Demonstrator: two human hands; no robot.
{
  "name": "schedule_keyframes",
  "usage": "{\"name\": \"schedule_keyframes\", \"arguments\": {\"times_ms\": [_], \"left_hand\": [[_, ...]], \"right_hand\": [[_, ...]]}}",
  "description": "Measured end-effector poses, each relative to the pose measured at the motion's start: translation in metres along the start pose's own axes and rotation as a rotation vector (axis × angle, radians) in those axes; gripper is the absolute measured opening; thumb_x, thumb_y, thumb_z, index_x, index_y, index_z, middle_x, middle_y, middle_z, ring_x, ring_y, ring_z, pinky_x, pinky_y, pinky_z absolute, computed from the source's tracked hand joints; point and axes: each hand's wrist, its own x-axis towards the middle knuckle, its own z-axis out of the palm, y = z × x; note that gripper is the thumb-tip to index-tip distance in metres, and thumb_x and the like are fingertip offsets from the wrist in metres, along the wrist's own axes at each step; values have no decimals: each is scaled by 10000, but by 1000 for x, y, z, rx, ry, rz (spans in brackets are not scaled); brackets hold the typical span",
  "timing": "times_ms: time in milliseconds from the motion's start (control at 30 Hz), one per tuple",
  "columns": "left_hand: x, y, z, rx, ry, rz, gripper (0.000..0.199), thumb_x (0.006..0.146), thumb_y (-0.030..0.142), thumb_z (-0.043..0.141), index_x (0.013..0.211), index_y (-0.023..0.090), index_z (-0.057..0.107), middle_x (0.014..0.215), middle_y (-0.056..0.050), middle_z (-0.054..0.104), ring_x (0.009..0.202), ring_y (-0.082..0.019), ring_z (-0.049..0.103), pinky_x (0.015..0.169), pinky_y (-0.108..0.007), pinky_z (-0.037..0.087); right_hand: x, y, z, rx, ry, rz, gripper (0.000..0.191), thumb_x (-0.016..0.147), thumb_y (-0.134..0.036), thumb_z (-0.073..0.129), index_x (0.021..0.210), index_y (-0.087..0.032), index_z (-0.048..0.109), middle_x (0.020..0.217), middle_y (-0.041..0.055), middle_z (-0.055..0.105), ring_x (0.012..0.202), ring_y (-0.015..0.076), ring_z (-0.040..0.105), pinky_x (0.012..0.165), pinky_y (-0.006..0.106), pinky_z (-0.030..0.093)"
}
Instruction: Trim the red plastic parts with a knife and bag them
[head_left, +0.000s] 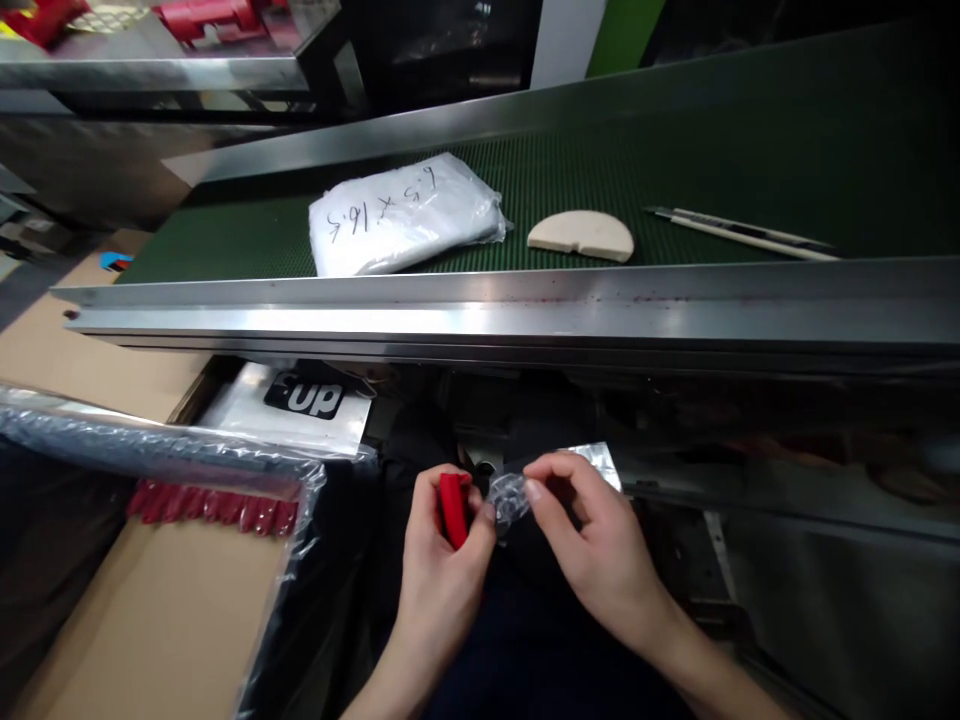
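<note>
A small red part point(452, 510) is held in my left hand point(447, 560), its fingers curled round it in front of my lap. Crumpled clear plastic film point(509, 496) stretches between my two hands. My right hand point(592, 530) pinches the film's right side between thumb and fingertips. The thumb of my left hand touches the film's left edge. The far side of the red part is hidden by my fingers.
On the green conveyor belt point(255, 235) lie a white plastic packet point(405, 215) with handwriting, a pale half-round piece point(581, 235) and a thin pointed tool point(750, 235). At lower left, a plastic-lined box point(187, 600) holds a row of red parts point(217, 507).
</note>
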Motion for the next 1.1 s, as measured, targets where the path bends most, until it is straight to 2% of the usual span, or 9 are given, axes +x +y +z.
{"name": "schedule_keyframes", "arguments": {"times_ms": [167, 267, 400, 567, 667, 733, 867, 1000, 1100], "left_hand": [[-1, 2, 2, 38, -93, 56, 266, 869, 366, 616, 1039, 247, 450, 816, 31, 545, 497, -75, 437, 449, -194, 386], [-2, -2, -4, 140, -106, 142, 229, 893, 331, 601, 1065, 254, 471, 817, 29, 558, 567, -99, 498, 517, -213, 430], [0, -13, -7, 334, -34, 337, 267, 828, 175, 655, 1058, 260, 548, 954, 8, 605, 851, -138, 582, 816, -252, 455], [11, -16, 3, 418, 94, 416, 299, 900, 201, 568, 1163, 299, 466, 882, 33, 575, 748, -126, 568, 731, -240, 462], [11, -13, 1, 471, 70, 480, 374, 891, 206, 583, 1226, 308, 451, 924, 15, 608, 787, -145, 599, 744, -260, 471], [6, -14, -4, 522, -24, 534, 445, 845, 185, 625, 1250, 310, 487, 953, -4, 638, 796, -167, 620, 736, -278, 476], [-2, -20, -12, 565, -152, 600, 486, 780, 160, 658, 1234, 307, 565, 916, -25, 649, 786, -200, 610, 727, -310, 470], [10, -23, -16, 500, -32, 500, 498, 795, 169, 624, 1266, 257, 488, 948, -30, 625, 835, -193, 595, 777, -314, 452], [29, -20, -23, 406, 52, 328, 253, 833, 222, 592, 1076, 191, 530, 766, 13, 571, 678, -152, 550, 641, -263, 433]], "right_hand": [[4, -2, 0, -3, -165, -3, 158, 885, -338, 623, 974, -221, 564, 787, -34, 607, 687, 95, 592, 614, 188, 494], [7, 0, 0, -57, -107, -23, 113, 883, -244, 580, 808, -205, 505, 708, -39, 542, 600, 82, 526, 540, 185, 439], [7, 6, 4, -160, 9, -157, 173, 789, -59, 492, 731, -208, 427, 736, -22, 476, 663, 104, 487, 618, 229, 418], [-3, 1, 4, -219, -14, -376, 268, 798, -4, 416, 950, -188, 540, 961, 53, 536, 935, 162, 553, 821, 283, 477], [-6, -12, -5, -235, 11, -429, 300, 882, -92, 476, 1165, -181, 519, 1142, 90, 545, 1086, 188, 538, 934, 321, 468], [-5, -23, -12, -268, -71, -392, 262, 918, -210, 543, 1179, -197, 523, 1135, 74, 564, 1037, 182, 560, 900, 318, 483], [-6, -36, -24, -239, -373, -282, 109, 973, -254, 488, 912, -224, 573, 824, -15, 587, 737, 116, 572, 687, 257, 477], [-20, -29, -42, -152, -30, -321, 105, 941, -194, 536, 988, -263, 599, 867, -28, 642, 713, 95, 619, 664, 212, 487], [-36, -20, -57, -268, 220, -341, 155, 900, -188, 600, 1031, -267, 627, 968, -5, 675, 785, 117, 667, 749, 218, 516]]}}
